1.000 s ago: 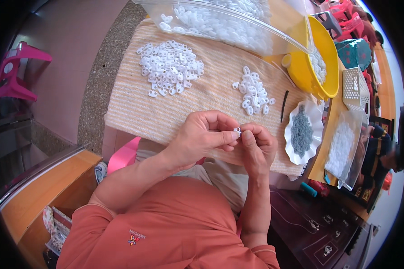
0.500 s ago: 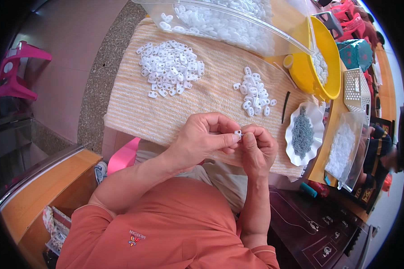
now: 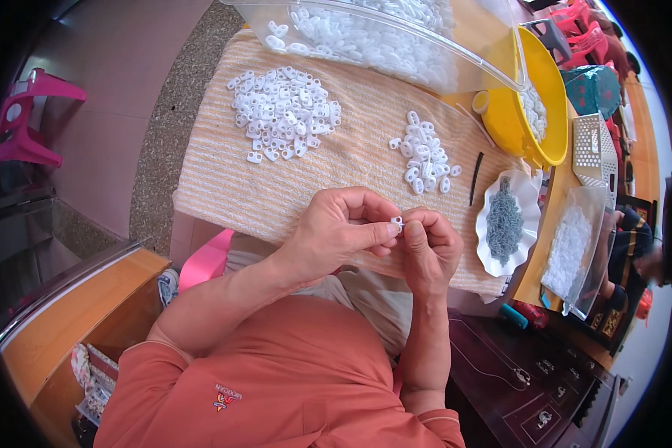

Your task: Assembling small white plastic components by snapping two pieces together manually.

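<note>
My left hand (image 3: 342,226) pinches a small white plastic piece with a hole (image 3: 397,222) between thumb and forefinger, above the near edge of the cloth. Pressed close against that piece are the thumb and forefinger of my right hand (image 3: 431,250); what they grip is too small and covered to name. Beyond my left hand spreads a large pile of white plastic pieces with holes (image 3: 284,112). A smaller pile of oval white plastic pieces (image 3: 424,157) lies beyond my right hand. To the right, a white wavy-edged dish (image 3: 529,237) holds many small grey metal parts (image 3: 503,228).
A clear plastic bin (image 3: 485,45) of white pieces stands at the far side of the striped cloth (image 3: 216,164). Right of it are a yellow basin (image 3: 551,97), a white perforated basket (image 3: 593,149) and a clear tray (image 3: 591,254). A black strip (image 3: 476,178) lies near the dish.
Hardly anything differs. Both hands keep the same pinch at the small white piece, and the piles and dish stay in place.
</note>
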`<state>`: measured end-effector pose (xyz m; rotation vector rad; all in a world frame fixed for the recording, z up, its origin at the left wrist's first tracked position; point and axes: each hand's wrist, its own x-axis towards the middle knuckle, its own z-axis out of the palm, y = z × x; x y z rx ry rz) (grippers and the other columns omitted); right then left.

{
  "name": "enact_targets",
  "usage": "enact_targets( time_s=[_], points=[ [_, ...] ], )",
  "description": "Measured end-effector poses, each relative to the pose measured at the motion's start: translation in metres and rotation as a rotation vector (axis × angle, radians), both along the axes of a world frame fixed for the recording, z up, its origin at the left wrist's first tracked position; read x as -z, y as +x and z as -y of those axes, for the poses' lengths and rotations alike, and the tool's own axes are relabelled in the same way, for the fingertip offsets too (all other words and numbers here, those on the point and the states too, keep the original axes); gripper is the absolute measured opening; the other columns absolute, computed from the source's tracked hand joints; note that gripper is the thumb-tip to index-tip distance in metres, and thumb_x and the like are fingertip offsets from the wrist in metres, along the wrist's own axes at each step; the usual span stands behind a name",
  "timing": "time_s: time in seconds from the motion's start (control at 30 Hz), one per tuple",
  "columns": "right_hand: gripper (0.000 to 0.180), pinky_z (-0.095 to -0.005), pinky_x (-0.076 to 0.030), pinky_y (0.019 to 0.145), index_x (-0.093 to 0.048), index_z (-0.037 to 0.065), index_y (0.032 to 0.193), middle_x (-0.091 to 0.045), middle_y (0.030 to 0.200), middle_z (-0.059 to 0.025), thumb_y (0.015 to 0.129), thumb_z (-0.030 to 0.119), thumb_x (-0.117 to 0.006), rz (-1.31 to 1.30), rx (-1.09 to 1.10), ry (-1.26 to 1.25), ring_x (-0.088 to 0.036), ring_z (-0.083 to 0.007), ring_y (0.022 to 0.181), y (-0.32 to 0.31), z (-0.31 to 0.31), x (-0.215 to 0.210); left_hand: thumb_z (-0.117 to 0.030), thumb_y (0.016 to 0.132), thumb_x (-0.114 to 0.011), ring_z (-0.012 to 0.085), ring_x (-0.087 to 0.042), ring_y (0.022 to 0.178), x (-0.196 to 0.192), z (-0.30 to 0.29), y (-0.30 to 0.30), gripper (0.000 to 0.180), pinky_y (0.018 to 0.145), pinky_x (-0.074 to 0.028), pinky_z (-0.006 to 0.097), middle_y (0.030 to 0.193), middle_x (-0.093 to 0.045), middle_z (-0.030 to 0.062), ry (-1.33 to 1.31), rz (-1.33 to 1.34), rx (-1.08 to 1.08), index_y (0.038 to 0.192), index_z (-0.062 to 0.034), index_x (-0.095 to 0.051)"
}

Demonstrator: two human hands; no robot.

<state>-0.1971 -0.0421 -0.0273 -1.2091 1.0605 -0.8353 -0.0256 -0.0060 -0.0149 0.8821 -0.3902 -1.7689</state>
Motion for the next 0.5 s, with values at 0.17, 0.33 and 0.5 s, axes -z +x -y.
enact_targets(
  time_s=[0.17, 0.33, 0.5],
  points=[
    [0.014, -0.0205, -0.043, 0.067, -0.059, -0.002, 0.088, -0.060, 0.086, -0.0049, 0.093, 0.012, -0.058, -0.033, -0.018, -0.012, -0.053, -0.0085, 0.075, -0.0011, 0.0007, -0.0011, -0.003, 0.084, -0.066, 0.0103, -0.063, 0.076, -0.0016, 0.0001, 0.0001, 0.017, 0.066, -0.055, 0.023, 0.086, -0.065, 0.0070, 0.005, 0.010, 0.004, 0.101, 0.0012, -0.062],
    [0.013, -0.0199, -0.042, 0.067, -0.059, -0.002, 0.089, -0.060, 0.087, -0.0043, 0.092, 0.010, -0.058, 0.005, -0.029, -0.033, -0.053, -0.0077, 0.075, 0.0010, 0.0010, -0.0035, -0.003, 0.084, -0.066, 0.0105, -0.063, 0.076, -0.0015, -0.0004, -0.0005, 0.017, 0.066, -0.055, 0.023, 0.085, -0.065, 0.0073, 0.000, 0.015, 0.000, 0.101, 0.0014, -0.062],
    [0.008, -0.0232, -0.048, 0.071, -0.060, -0.001, 0.090, -0.064, 0.087, -0.0036, 0.088, 0.007, -0.059, -0.007, -0.018, -0.009, -0.057, -0.0082, 0.079, -0.0009, 0.0011, -0.0038, -0.003, 0.084, -0.066, 0.0099, -0.063, 0.075, -0.0009, -0.0004, -0.0009, 0.016, 0.065, -0.055, 0.023, 0.085, -0.065, 0.0066, 0.003, 0.002, 0.004, 0.100, 0.0009, -0.063]
  ],
)
